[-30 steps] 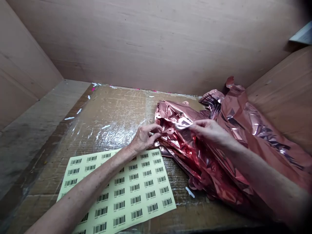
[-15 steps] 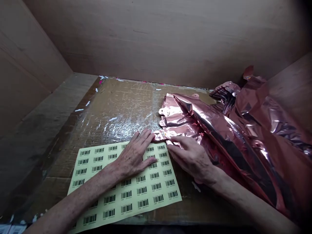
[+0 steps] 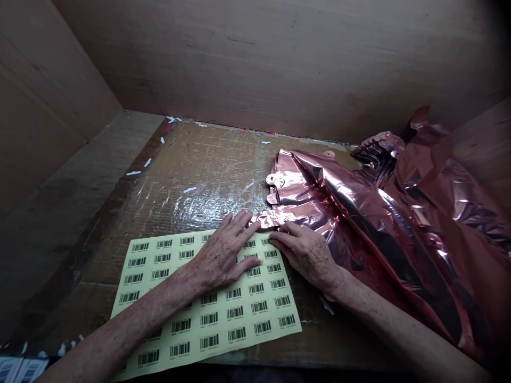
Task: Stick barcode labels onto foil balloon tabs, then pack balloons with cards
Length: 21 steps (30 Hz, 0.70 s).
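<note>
While both hands lie flat, fingers spread, gripping nothing, left hand rests on one barcode label sheet; right hand presses the near corner of the rose-gold foil balloon pile, on the counter.

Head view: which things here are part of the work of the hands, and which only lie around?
In use:
- left hand, flat on the barcode sticker sheet
- right hand, at the corner of the rose foil pile

Lying around:
- white paper scraps
- taped cardboard surface
- wooden walls
</note>
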Motion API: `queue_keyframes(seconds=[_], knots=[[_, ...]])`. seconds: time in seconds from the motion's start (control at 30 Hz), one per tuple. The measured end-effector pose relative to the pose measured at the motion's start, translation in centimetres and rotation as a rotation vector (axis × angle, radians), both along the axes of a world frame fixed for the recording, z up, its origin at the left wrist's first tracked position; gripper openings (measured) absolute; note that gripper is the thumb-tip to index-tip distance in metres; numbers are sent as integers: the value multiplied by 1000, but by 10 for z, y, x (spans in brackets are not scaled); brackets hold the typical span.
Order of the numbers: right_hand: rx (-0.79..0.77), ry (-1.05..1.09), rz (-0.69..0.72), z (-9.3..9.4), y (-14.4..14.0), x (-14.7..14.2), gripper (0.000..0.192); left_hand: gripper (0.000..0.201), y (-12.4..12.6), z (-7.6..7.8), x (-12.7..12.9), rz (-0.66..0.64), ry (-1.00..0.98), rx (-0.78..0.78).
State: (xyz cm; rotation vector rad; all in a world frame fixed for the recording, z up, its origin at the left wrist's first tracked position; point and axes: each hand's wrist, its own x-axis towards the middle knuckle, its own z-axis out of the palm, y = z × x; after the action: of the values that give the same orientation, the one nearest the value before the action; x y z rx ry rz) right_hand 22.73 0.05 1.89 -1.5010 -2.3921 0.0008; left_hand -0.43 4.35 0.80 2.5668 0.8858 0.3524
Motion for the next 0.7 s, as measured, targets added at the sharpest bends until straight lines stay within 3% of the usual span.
queue_keyframes(seconds=[0.5, 0.7], knots=[[-231, -51, -110, 9, 11, -5, 15, 83, 0, 1, 1, 2, -51, -5], [-372, 319, -67, 20, 15, 9, 16, 84, 0, -5, -2, -5, -82, -10]])
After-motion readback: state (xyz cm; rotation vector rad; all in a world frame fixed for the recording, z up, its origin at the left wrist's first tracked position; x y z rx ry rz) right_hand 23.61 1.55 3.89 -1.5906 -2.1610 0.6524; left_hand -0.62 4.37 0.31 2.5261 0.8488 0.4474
